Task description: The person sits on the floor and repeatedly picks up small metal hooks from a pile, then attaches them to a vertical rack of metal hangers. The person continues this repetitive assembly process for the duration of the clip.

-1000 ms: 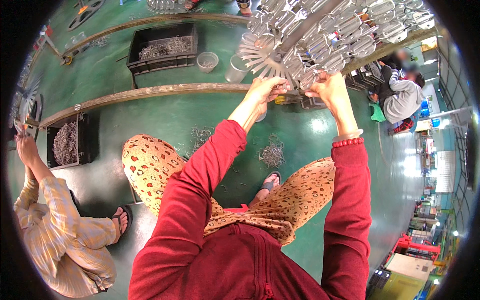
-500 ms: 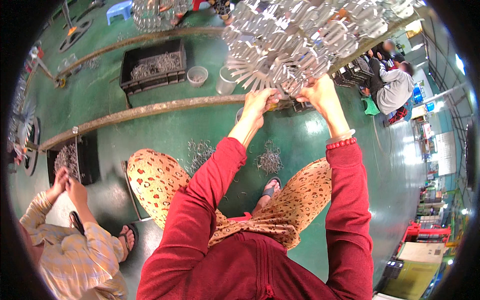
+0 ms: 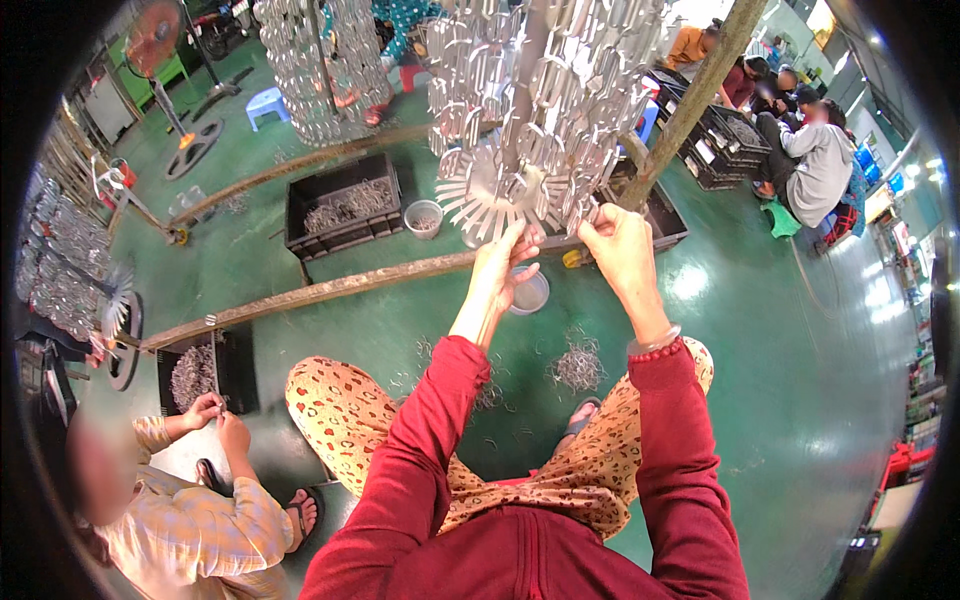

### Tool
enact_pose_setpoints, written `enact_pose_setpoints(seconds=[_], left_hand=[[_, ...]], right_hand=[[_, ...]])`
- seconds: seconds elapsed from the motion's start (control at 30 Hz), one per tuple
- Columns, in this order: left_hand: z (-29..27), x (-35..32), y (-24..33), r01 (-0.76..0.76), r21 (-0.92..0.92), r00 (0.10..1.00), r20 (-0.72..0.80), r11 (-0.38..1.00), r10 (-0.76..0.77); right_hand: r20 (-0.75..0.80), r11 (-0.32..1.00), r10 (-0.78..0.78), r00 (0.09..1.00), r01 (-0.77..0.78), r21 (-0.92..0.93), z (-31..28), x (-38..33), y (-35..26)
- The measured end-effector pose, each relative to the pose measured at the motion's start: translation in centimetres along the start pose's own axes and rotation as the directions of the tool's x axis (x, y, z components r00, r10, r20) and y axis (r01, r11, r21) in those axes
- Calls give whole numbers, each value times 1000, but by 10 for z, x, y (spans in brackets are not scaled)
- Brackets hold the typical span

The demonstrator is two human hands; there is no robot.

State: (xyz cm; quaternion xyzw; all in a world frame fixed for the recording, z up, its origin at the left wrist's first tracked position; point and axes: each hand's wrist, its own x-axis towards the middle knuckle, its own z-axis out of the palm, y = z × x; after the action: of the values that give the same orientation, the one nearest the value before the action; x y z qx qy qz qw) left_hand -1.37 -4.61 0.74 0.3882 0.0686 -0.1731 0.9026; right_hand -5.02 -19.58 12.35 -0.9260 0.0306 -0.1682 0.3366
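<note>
In front of me hangs a tall rack of shiny metal pieces (image 3: 560, 75) on a central pole, with flat strips (image 3: 475, 195) fanning out at its lower end. Just below the fan my left hand (image 3: 500, 268) has its fingers bent together near the strip tips; what they hold, if anything, is too small to make out. My right hand (image 3: 625, 255) pinches at the rack's lower right side, thumb and fingertips together by the dangling metal pieces. Whatever is in that pinch blends into the metal behind it.
A wooden rail (image 3: 340, 297) runs across behind my knees. Beyond it stand a black crate (image 3: 345, 200) of small metal pieces and a white tub (image 3: 423, 218). Loose metal pieces (image 3: 577, 365) lie on the green floor. A co-worker (image 3: 200, 500) sits at my left; several people sit at the far right.
My view has tilted up, so the rack now shows more upright and lower in the picture. My left hand has drawn slightly away from my right, which stays at the rack's lower edge.
</note>
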Motion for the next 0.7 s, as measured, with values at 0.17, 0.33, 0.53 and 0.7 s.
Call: enact_pose_setpoints(seconds=[0.17, 0.33, 0.53, 0.7], left_hand=[[-7, -1, 7, -50, 38, 998, -33, 998, 51], [-5, -7, 13, -73, 74, 995, -66, 995, 78], [-5, -41, 1, 25, 460, 998, -67, 888, 7], [49, -69, 25, -483, 792, 756, 162, 374, 634]], right_hand=[[-8, 998, -57, 998, 57, -1, 7, 3, 5], [22, 995, -94, 995, 95, -17, 12, 2, -9], [-110, 978, -205, 973, 199, -60, 20, 3, -6], [16, 978, -203, 979, 204, -41, 14, -1, -8]])
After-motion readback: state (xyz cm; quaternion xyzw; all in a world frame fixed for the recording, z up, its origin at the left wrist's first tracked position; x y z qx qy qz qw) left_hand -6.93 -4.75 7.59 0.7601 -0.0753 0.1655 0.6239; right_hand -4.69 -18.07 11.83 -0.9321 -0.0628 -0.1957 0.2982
